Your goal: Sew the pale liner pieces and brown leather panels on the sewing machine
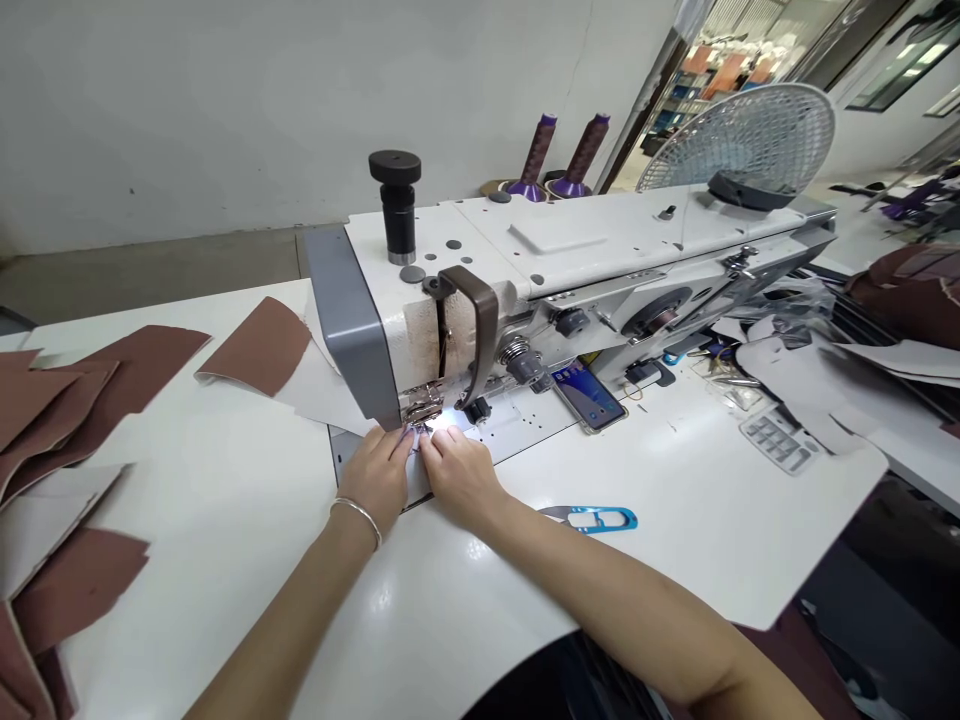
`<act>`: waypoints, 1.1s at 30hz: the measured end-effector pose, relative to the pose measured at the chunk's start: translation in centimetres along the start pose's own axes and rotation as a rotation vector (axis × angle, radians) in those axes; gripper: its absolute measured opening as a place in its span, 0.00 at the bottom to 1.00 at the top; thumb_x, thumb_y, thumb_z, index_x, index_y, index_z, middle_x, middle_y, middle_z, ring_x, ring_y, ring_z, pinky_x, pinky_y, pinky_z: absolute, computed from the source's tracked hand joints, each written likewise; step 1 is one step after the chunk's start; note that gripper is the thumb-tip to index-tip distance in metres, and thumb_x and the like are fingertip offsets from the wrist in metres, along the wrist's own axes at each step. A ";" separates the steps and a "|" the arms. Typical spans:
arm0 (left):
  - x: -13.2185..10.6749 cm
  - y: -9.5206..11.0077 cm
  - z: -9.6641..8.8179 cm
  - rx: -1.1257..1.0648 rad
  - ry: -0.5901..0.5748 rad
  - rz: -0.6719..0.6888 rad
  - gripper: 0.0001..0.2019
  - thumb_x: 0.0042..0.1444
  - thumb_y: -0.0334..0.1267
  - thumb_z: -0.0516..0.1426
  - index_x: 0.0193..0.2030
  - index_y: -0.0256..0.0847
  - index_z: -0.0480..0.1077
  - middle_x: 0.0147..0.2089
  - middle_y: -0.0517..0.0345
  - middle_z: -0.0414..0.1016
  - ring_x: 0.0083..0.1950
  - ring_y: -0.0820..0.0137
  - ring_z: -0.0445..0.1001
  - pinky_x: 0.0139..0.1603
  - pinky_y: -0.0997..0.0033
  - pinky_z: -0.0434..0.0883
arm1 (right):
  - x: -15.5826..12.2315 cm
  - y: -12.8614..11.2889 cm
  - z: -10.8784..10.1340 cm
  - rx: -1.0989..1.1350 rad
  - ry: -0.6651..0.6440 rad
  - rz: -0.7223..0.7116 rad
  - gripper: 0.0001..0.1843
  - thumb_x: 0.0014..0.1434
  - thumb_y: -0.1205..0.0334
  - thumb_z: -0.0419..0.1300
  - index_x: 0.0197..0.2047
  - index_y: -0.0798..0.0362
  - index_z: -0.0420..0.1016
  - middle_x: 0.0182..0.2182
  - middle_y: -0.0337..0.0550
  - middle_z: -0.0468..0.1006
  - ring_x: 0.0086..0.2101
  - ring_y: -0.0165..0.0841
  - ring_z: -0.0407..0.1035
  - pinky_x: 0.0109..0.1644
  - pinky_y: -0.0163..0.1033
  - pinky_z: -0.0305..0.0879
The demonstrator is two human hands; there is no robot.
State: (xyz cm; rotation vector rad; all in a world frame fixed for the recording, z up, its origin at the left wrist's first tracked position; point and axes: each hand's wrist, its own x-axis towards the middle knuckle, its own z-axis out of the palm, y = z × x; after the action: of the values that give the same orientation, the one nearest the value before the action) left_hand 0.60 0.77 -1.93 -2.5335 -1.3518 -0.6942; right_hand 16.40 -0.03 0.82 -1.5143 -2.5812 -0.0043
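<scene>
My left hand, with a silver bangle at the wrist, and my right hand are side by side at the needle end of a white sewing machine. Both hands have their fingers drawn together close to the presser foot, under the machine's light. Whatever the fingertips press or pinch is mostly hidden by the hands. A brown panel and a pale piece lie just left of the machine head, the pale one reaching close to my left hand.
Stacked brown panels cover the table's left side. Blue-handled thread snips lie near my right forearm. A phone rests by the machine bed. Behind stand brown thread cones and a fan; scraps lie right.
</scene>
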 end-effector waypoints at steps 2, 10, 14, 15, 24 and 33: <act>0.0 0.0 0.0 0.004 -0.025 -0.002 0.19 0.53 0.23 0.45 0.47 0.31 0.71 0.46 0.43 0.75 0.49 0.60 0.70 0.54 0.54 0.69 | 0.0 0.0 0.1 0.000 0.007 0.010 0.11 0.64 0.71 0.47 0.40 0.54 0.69 0.33 0.46 0.71 0.36 0.34 0.61 0.29 0.36 0.50; 0.0 0.0 -0.7 0.025 -0.044 -0.069 0.19 0.53 0.24 0.47 0.48 0.35 0.71 0.43 0.44 0.74 0.48 0.58 0.69 0.51 0.54 0.68 | -0.2 -0.1 0.5 -0.009 0.058 0.023 0.09 0.63 0.71 0.48 0.37 0.53 0.68 0.30 0.43 0.69 0.34 0.33 0.60 0.30 0.36 0.48; 0.4 -0.7 -1.9 0.024 -0.079 -0.045 0.14 0.58 0.32 0.49 0.47 0.36 0.71 0.40 0.44 0.73 0.46 0.58 0.69 0.46 0.56 0.70 | -0.4 -0.1 0.3 -0.001 0.039 0.025 0.09 0.64 0.70 0.47 0.39 0.53 0.67 0.31 0.42 0.69 0.33 0.32 0.60 0.30 0.36 0.48; 0.4 -0.9 -2.1 0.024 -0.095 -0.032 0.14 0.59 0.35 0.49 0.47 0.36 0.71 0.40 0.45 0.73 0.45 0.58 0.69 0.45 0.56 0.70 | -0.4 -0.1 0.1 0.002 0.036 0.024 0.09 0.65 0.70 0.47 0.40 0.52 0.67 0.31 0.42 0.69 0.33 0.32 0.60 0.30 0.36 0.49; 0.0 -0.3 -2.4 -0.010 -0.173 0.062 0.16 0.57 0.28 0.46 0.47 0.36 0.70 0.43 0.45 0.73 0.42 0.62 0.69 0.45 0.59 0.69 | -0.4 0.2 -0.4 0.054 0.026 0.047 0.08 0.64 0.68 0.49 0.41 0.51 0.68 0.34 0.41 0.71 0.35 0.31 0.61 0.29 0.35 0.48; 0.6 0.3 -1.7 -0.177 0.087 -0.177 0.15 0.62 0.36 0.47 0.33 0.42 0.73 0.32 0.54 0.70 0.36 0.68 0.67 0.37 0.67 0.71 | 0.2 0.6 -0.4 0.257 0.084 0.126 0.13 0.66 0.61 0.49 0.36 0.50 0.74 0.33 0.39 0.73 0.34 0.29 0.63 0.31 0.34 0.49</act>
State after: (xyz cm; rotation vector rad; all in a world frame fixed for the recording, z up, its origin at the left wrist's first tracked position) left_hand 0.64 0.40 -0.09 -2.5005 -1.5613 -0.9864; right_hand 16.91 0.41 1.19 -1.5409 -2.3128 0.2621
